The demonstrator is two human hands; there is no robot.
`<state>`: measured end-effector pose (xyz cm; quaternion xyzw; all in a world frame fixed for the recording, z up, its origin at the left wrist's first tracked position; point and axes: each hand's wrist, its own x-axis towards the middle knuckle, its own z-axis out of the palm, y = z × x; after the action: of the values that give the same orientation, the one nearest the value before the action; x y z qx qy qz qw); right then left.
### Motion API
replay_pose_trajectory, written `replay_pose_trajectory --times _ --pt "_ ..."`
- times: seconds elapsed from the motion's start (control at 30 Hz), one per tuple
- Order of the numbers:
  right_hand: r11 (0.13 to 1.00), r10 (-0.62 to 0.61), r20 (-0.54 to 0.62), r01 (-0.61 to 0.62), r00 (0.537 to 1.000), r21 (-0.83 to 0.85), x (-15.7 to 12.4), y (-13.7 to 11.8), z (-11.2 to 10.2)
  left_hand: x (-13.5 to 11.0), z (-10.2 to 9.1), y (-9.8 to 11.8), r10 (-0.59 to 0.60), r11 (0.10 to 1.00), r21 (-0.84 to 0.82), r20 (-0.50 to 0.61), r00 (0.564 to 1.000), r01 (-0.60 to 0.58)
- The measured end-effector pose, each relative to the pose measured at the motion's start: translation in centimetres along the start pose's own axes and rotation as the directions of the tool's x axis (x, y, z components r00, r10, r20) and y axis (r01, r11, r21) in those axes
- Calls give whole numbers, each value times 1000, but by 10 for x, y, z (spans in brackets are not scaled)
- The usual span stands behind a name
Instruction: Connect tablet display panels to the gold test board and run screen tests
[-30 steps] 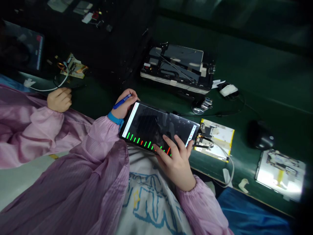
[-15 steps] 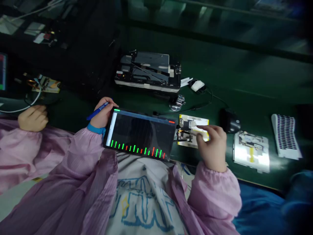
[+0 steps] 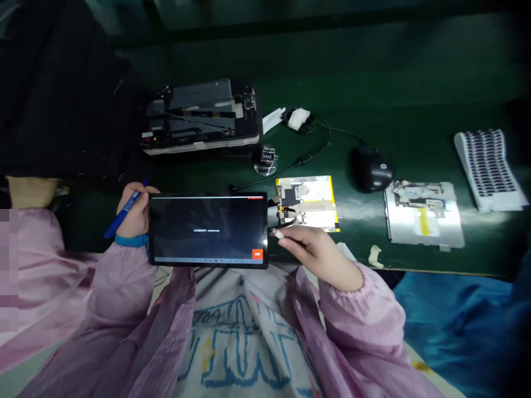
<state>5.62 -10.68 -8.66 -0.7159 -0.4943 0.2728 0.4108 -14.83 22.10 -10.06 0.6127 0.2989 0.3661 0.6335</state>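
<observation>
My left hand [image 3: 135,213] grips the left edge of a black tablet [image 3: 207,229] and also holds a blue pen [image 3: 124,213] between its fingers. The tablet's screen is dark, with small white text in the middle and an orange button at the lower right. My right hand [image 3: 317,251] is at the tablet's right edge, fingers pinched on a white cable plug [image 3: 277,234] that touches the edge. The cable runs back to a yellow-edged board [image 3: 309,202] lying on the green table just behind.
On the green table [image 3: 415,143] lie an opened tablet in a fixture [image 3: 199,116], a metal counter [image 3: 265,160], a black mouse [image 3: 370,167], a silver back cover [image 3: 423,213] and a tray of small parts [image 3: 487,166]. Another person's hand [image 3: 29,190] rests at the far left.
The screen's green and red bars have given way to a dark screen with text. My right hand left the screen, touched the yellow-edged board, then came to the tablet's right edge with the plug.
</observation>
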Motion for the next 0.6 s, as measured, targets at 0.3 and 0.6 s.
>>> replay_pose_trajectory --times 0.3,0.6 --pt "992 105 -3 -105 994 -63 1 16 10 12 1 -4 61 998 -31 4 998 -61" --pt "976 -19 -52 30 998 215 2 14 11 12 7 -1 94 996 2 -18 995 -94"
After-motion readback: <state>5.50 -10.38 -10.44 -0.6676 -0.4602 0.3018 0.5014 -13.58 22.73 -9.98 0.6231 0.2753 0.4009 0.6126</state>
